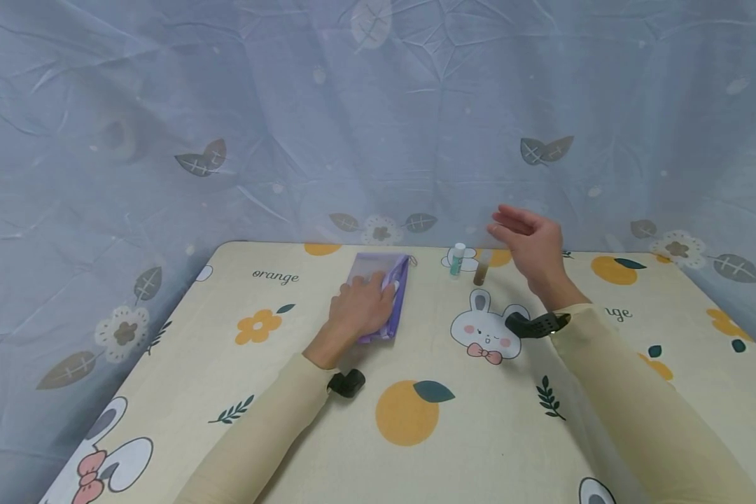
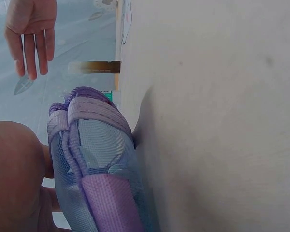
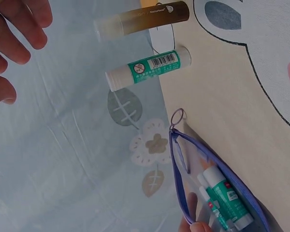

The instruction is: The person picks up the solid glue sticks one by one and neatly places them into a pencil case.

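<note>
My left hand (image 1: 362, 304) grips a purple-edged mesh zip pouch (image 1: 378, 260) lying on the table, with fingertips at the rim of its mouth. In the right wrist view the pouch's mouth gapes, and inside lie a green-labelled glue stick (image 3: 227, 197) and a slimmer green-and-white stick (image 3: 215, 210). Beyond the pouch, to its right, a glue stick with a teal label and white cap (image 1: 457, 260) stands upright. Next to it stands a brown tube with a pale, translucent top (image 1: 481, 269). My right hand (image 1: 529, 241) is raised above and right of these two, fingers extended, holding nothing.
The table wears a cream cloth (image 1: 315, 434) printed with oranges, rabbits and leaves. A blue-grey patterned curtain (image 1: 378, 126) hangs right behind its far edge and along the sides. Each wrist carries a black camera strap (image 1: 537, 325).
</note>
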Tool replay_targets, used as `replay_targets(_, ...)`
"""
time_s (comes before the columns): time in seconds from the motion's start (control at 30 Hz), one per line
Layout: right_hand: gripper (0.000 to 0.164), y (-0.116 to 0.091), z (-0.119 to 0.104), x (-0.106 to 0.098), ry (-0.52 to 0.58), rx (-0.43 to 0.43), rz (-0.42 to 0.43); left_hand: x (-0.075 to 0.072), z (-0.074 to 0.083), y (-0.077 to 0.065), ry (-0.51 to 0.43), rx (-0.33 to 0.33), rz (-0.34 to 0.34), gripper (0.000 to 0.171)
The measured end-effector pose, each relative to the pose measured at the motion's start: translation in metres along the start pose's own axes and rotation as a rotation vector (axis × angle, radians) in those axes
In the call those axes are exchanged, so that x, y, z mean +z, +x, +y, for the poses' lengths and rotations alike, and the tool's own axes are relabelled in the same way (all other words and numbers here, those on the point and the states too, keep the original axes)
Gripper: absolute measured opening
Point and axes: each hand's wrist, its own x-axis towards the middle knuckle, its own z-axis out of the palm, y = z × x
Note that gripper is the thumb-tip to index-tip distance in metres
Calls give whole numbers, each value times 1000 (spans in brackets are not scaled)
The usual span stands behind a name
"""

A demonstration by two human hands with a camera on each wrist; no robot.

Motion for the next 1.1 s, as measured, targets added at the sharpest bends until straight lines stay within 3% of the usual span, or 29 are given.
replay_targets(0.83, 58, 3, 32, 12, 47, 162, 12, 0, 0, 0, 13, 0, -10, 60)
replay_targets(1.1, 58, 1, 45, 19, 19, 163, -23, -1, 0, 0, 22, -4, -12, 60)
